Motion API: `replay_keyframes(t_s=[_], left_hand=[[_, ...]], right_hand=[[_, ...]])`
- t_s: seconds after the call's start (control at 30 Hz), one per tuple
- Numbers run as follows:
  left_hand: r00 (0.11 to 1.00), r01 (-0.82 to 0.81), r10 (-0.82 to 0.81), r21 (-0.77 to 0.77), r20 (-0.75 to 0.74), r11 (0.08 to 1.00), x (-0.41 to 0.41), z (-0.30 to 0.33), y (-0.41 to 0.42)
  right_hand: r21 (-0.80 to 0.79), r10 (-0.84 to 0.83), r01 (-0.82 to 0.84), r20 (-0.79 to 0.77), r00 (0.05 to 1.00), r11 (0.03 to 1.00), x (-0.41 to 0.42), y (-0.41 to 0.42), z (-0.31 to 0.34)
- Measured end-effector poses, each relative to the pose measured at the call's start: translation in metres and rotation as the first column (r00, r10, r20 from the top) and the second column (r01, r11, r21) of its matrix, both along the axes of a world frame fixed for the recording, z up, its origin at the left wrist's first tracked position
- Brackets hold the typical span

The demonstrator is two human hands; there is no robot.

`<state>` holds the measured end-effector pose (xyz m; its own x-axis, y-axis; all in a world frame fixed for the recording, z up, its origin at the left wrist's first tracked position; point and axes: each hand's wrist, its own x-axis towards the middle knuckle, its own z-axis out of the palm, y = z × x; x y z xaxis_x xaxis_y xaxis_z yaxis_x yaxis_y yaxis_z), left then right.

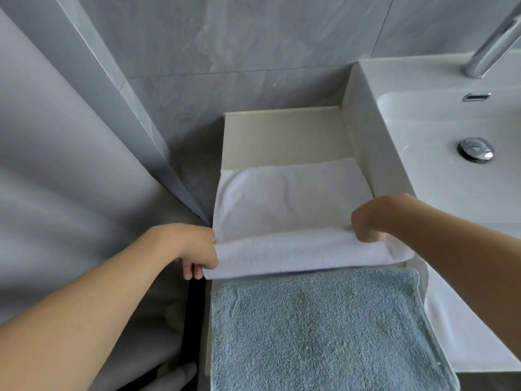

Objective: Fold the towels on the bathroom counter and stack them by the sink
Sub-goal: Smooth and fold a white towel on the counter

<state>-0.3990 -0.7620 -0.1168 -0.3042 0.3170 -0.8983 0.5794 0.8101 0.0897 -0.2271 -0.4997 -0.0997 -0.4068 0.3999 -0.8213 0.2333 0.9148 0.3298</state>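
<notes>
Blue terry towel (pixel 318 331): closest to the camera, lying flat on the near end of the counter, bottom edge cut off by the frame so can't say if it's folded already or just spread out.
Left hand (pixel 194 249): curled onto the left end of the white towel's lifted edge; a couple of fingertips poke out underneath.
Right hand (pixel 369 218): same deal on the right end, fingers tucked into the fabric so the actual pinch is hidden.
White towel (pixel 287 198): sits just past the blue one, long axis running left-right across the counter; the near edge is raised into a roll between both hands, the rest lies flat further back.
Key relation: free half is straight ahead, away from the body, both hands about level, so I'd guess the fold goes forward over the flat part.
Counter (pixel 282 134): bare cream strip behind the towel, up to the grey tile wall.
Sink (pixel 423 153): right alongside, touching the counter's right side; faucet (pixel 490 43) cropped at the top.
</notes>
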Motion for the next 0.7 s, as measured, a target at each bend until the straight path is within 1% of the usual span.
replay_keyframes(t_s=[0.03,0.07,0.1,0.17,0.2,0.23,0.27,0.3,0.33,0.37,0.4,0.43,0.47,0.53,0.63,0.7], left_hand=[[0.995,-0.080,0.082,-0.037,0.056,0.996,-0.003,0.002,-0.003],[0.985,-0.151,0.153,-0.034,0.075,0.988,-0.007,0.003,-0.004],[0.974,-0.219,0.218,0.009,0.061,0.976,-0.010,0.005,-0.004],[0.941,-0.329,0.338,0.196,-0.013,0.924,-0.021,0.011,-0.002],[0.904,-0.399,0.426,0.316,-0.018,0.861,-0.027,0.014,-0.001],[0.841,-0.498,0.541,0.431,0.026,0.752,-0.033,0.014,0.000],[0.747,-0.612,0.655,0.508,0.118,0.606,-0.040,0.014,0.002],[0.639,-0.709,0.734,0.546,0.230,0.446,-0.045,0.012,0.006],[0.542,-0.772,0.773,0.558,0.330,0.303,-0.049,0.008,0.012],[0.472,-0.802,0.788,0.564,0.396,0.197,-0.050,0.004,0.019],[0.431,-0.809,0.796,0.573,0.425,0.132,-0.051,-0.001,0.028],[0.410,-0.803,0.806,0.588,0.426,0.097,-0.050,-0.008,0.037],[0.405,-0.786,0.820,0.612,0.403,0.088,-0.049,-0.015,0.047],[0.442,-0.724,0.840,0.677,0.315,0.127,-0.047,-0.030,0.064],[0.506,-0.614,0.853,0.748,0.128,0.252,-0.047,-0.048,0.076],[0.556,-0.543,0.831,0.751,-0.013,0.375,-0.046,-0.054,0.079]], right_hand=[[0.011,0.044,-0.044,0.058,0.997,0.999,-0.001,0.002,0.004],[0.018,0.085,-0.088,0.102,0.991,0.996,-0.003,0.004,0.008],[0.025,0.103,-0.107,0.122,0.987,0.994,-0.008,0.005,0.013],[0.029,0.075,-0.078,0.100,0.992,0.997,-0.020,0.009,0.023],[0.010,0.036,-0.037,0.056,0.998,0.999,-0.026,0.012,0.027],[-0.009,-0.024,0.024,-0.020,1.000,1.000,-0.033,0.018,0.028],[-0.023,-0.101,0.099,-0.131,0.986,0.995,-0.040,0.026,0.029],[-0.013,-0.134,0.135,-0.235,0.963,0.991,-0.048,0.032,0.029],[0.036,-0.116,0.133,-0.296,0.948,0.991,-0.056,0.037,0.028],[0.107,-0.100,0.143,-0.328,0.939,0.984,-0.063,0.040,0.026],[0.180,-0.090,0.164,-0.362,0.928,0.970,-0.070,0.042,0.022],[0.231,-0.087,0.186,-0.381,0.920,0.955,-0.075,0.043,0.017],[0.257,-0.084,0.199,-0.398,0.914,0.946,-0.079,0.046,0.010],[0.281,-0.077,0.208,-0.415,0.906,0.937,-0.084,0.051,-0.005],[0.284,-0.029,0.167,-0.434,0.900,0.944,-0.084,0.057,-0.029],[0.265,-0.010,0.136,-0.429,0.903,0.955,-0.083,0.060,-0.038]])
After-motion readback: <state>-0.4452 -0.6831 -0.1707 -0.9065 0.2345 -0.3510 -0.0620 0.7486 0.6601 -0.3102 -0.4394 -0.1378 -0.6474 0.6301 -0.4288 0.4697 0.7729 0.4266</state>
